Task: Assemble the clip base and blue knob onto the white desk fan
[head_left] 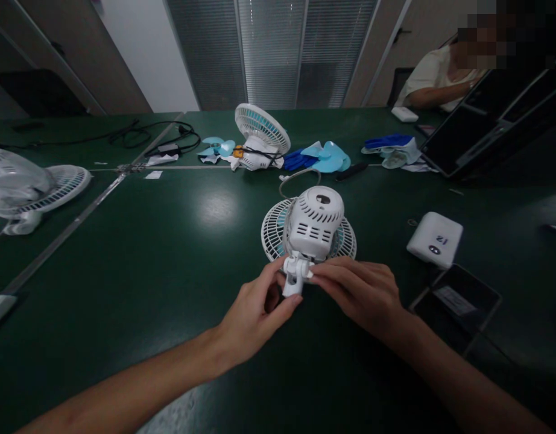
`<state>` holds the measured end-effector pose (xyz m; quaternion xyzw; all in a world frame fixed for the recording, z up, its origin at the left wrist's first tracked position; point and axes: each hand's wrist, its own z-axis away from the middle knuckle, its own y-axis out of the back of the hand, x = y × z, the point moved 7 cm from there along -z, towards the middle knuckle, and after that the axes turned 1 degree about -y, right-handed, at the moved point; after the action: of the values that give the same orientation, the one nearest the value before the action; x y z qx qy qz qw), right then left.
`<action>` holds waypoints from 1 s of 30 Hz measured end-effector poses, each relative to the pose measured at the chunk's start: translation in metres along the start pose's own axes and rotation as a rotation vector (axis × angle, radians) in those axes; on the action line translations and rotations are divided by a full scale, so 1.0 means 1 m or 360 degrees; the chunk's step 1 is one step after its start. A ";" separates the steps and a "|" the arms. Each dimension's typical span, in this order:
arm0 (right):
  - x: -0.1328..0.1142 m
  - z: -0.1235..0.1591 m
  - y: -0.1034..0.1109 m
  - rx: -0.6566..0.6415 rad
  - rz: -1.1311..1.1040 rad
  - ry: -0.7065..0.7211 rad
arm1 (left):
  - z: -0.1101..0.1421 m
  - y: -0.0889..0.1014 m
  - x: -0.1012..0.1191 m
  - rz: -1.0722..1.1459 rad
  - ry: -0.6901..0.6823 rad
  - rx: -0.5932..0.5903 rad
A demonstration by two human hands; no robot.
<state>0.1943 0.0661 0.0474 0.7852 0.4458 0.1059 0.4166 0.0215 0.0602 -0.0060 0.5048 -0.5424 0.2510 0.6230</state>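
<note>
A small white fan (318, 217) lies grille-down on the green table, its slotted motor housing turned up and towards me. Its white grille (274, 232) shows pale blue blades inside. At the fan's near end is a white pivot bracket (294, 280). My left hand (255, 307) is closed around that bracket, thumb on its near edge and fingers along its left side. From the right, my right hand (362, 289) pinches a small white knob (307, 270) at the bracket's joint. The fingertips partly hide the knob.
Across the table stand another fan (260, 135), light blue blades (327, 158), blue-white gloves (393, 147) and a black cable (137, 132). Another fan (38, 187) lies left. Right are a white box (436, 239), a dark tray (459, 301) and a black case (495, 114); a person (436, 75) sits behind.
</note>
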 end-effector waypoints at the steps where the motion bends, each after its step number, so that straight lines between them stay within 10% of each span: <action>1: 0.001 -0.001 0.000 0.0031 -0.0007 -0.0052 | 0.000 0.000 0.000 -0.0008 -0.0001 -0.0001; 23: 0.002 -0.007 -0.005 0.0048 0.0003 -0.0310 | 0.000 0.000 -0.001 -0.0043 0.0046 0.0008; 30: 0.005 0.002 0.001 -0.0020 0.0097 -0.0002 | 0.000 0.001 0.001 -0.0043 0.0010 0.0020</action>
<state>0.1989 0.0683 0.0463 0.7959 0.4208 0.1209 0.4182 0.0212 0.0606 -0.0047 0.5153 -0.5319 0.2475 0.6247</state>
